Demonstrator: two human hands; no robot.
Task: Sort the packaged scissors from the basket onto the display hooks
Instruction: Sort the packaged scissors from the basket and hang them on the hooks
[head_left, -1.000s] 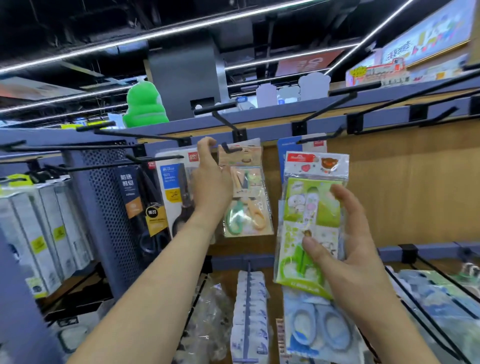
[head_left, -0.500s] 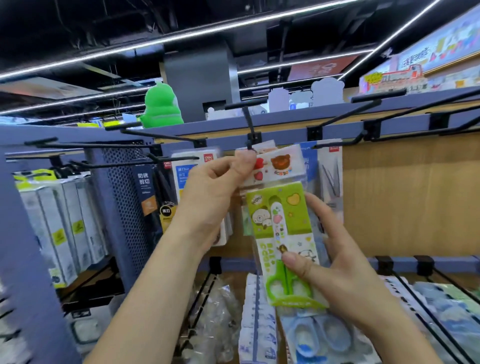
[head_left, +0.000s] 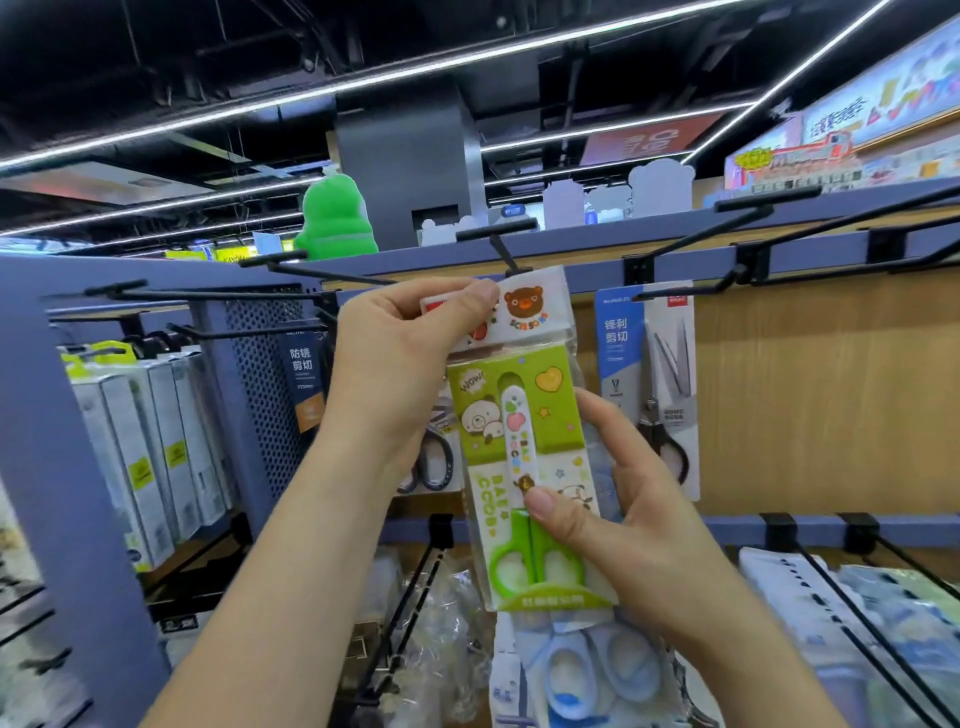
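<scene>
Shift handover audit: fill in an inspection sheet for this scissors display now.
Surface: wooden back panel with black hooks, several bare.
Job's things: green scissors pack held up at the centre hook; threaded or not, cannot tell. Basket not in view.
Clutter: nothing seen.
Hands: left hand pinches the pack's header; right hand holds its lower half.
Cables: nothing seen.
Surroundings: grey-handled scissors pack hanging right; blue scissors pack below; green plush on top.
</scene>
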